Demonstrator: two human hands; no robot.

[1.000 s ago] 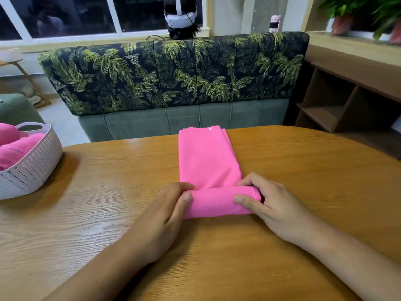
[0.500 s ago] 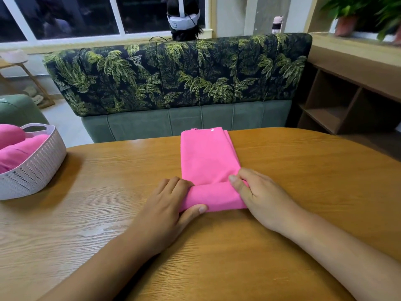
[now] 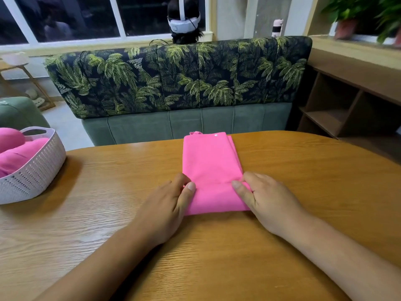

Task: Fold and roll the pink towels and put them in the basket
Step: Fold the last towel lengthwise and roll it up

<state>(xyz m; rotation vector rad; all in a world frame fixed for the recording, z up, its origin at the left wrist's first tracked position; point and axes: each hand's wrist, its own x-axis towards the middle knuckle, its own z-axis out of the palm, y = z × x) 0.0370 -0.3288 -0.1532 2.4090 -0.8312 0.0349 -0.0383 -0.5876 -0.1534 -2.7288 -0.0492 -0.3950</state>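
Note:
A pink towel, folded into a long strip, lies on the wooden table and reaches to its far edge. Its near end is rolled up. My left hand grips the roll's left end, thumb on top. My right hand grips the right end, thumb on top and fingers curled over it. A white perforated basket stands at the table's left edge with pink rolled towels inside.
Behind the table stands a sofa back with a palm-leaf print. A wooden shelf unit is at the right. A person wearing a headset sits beyond the sofa.
The roll has moved away from me along the strip and grown thicker. Both hands shifted forward with it, and less flat towel shows.

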